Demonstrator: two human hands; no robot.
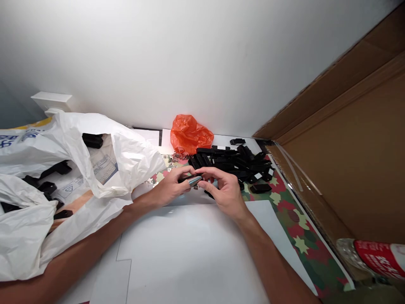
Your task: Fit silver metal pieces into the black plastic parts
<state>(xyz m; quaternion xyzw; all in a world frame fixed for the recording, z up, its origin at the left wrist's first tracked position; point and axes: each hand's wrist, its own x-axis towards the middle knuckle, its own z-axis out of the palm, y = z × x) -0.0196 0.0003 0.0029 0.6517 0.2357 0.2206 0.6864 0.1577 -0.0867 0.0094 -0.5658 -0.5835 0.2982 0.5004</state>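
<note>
Black part in a two-hand fingertip hold

We are judging a slip likeliest: shallow contact could be letting the black plastic part (pixel 185 179), at our clock's centre, fall toward shiny small pieces (pixel 172 160) at ten o'clock. Our left hand (pixel 171 183) is holding it, fingers narrow; our right hand (pixel 226 190) is pinching its right end, thumb near index.

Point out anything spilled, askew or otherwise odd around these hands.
Small metal pieces lie scattered beside the orange bag, as if spilled. The black parts are jumbled at odd angles, though perhaps just piled that way. No damage is evident.
</note>
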